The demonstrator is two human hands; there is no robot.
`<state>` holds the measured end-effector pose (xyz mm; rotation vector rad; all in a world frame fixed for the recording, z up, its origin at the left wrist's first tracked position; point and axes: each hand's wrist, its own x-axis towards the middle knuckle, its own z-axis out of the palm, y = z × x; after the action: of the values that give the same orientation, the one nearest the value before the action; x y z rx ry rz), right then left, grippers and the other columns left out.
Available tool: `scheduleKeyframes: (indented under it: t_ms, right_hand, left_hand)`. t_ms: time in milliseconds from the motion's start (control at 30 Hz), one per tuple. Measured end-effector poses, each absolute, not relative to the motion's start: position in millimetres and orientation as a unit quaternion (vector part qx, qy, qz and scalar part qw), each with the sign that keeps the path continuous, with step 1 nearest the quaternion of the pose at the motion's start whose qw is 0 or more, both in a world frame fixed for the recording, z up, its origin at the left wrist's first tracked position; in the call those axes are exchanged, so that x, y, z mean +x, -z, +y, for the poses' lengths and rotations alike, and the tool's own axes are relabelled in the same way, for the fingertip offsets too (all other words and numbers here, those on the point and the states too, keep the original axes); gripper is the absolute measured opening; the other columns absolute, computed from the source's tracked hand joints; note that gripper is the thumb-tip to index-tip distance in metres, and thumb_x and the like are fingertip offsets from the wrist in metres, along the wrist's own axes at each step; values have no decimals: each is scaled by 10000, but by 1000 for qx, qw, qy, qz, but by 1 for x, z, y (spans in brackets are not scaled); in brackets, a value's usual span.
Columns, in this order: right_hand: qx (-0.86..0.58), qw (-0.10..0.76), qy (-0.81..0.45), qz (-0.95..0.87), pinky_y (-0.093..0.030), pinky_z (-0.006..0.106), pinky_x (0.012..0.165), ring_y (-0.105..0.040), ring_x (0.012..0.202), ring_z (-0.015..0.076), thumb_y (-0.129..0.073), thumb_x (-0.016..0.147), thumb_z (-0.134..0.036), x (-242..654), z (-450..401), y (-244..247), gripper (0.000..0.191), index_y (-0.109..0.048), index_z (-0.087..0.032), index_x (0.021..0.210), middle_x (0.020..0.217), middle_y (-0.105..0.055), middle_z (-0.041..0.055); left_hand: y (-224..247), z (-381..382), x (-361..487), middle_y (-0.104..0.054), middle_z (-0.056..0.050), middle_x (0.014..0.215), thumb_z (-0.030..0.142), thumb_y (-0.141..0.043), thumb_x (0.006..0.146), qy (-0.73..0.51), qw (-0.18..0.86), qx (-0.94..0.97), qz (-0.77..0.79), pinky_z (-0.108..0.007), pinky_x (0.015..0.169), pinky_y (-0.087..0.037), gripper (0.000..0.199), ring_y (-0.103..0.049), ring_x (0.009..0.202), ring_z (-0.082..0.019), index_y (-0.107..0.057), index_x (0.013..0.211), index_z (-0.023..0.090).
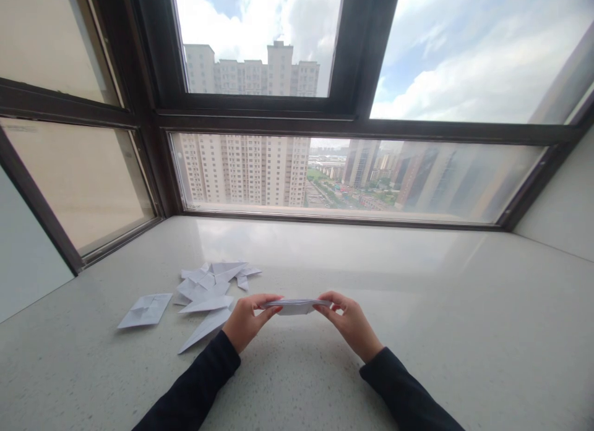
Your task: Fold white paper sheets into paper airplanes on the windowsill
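A folded piece of white paper [297, 307] is held level between my two hands, just above the pale speckled sill. My left hand [248, 320] pinches its left end between thumb and fingers. At the opposite end, my right hand [349, 323] grips the paper the same way. The paper is seen nearly edge-on, with several thin layers showing, so its full shape is hidden. Left of my left hand lies a loose pile of folded white paper pieces [204, 285], some pointed. A flat folded paper piece [146, 310] rests apart from the pile, farther left.
The speckled sill [440, 332] stretches under my arms and to the right. Dark window frames [334, 219] edge it at the back and left. Tall buildings [250, 171] stand outside the glass. A white wall [561, 196] bounds the right side.
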<state>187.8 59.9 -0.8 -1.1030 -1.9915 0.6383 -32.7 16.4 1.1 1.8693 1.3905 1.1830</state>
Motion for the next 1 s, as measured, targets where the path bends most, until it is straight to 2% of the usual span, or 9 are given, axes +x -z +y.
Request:
scheduleKeyframes:
  t_ms: [233,367,500,600,767,1000]
  right_hand:
    - [-443,325,-253,-796,-394,238,492,-524,527,145,-505,724,-391,186,61,5,257,-657,-186,697,637,-649,19]
    - [-440,337,-264,-789,-396,248,496,-536,547,161,-518,710,-393,185,61,5,250,-666,-193,687,643,-656,24]
    - [-435,354,-265,-784,-409,254,537,-556,595,173,-520,714,-370,185,59,2,226,-670,-202,714,675,-667,28]
    - [-443,335,-264,-788,-397,250,516,-547,560,166,-517,717,-365,184,59,3,231,-672,-195,697,650,-665,27]
    - [-445,311,-255,-800,-387,245,499,-533,519,154,-506,727,-388,185,60,5,267,-676,-185,696,632,-665,25]
    - [-436,337,-245,-798,-402,251,517,-551,545,165,-519,718,-400,185,59,4,262,-685,-200,691,640,-674,30]
  left_hand:
    - [4,16,-34,-679,-51,827,325,-443,782,-366,207,748,514,-244,690,-455,286,-596,741,-160,-633,958,203]
    - [7,16,-34,-664,-64,854,266,-428,793,-366,203,763,492,-253,718,-448,304,-589,781,-165,-585,1043,195]
    - [7,18,-36,-648,-50,968,223,-413,799,-388,219,767,461,-266,784,-437,316,-585,869,-167,-553,1082,230]
    - [7,19,-38,-631,-44,1037,210,-411,800,-384,240,770,448,-285,839,-419,309,-571,942,-177,-563,1067,244]
    - [6,18,-39,-628,-60,1042,218,-409,805,-366,253,777,445,-284,837,-425,303,-571,953,-184,-573,1059,217]
    - [5,15,-33,-670,-68,938,257,-451,787,-362,190,782,471,-265,759,-454,269,-612,839,-182,-614,995,211]
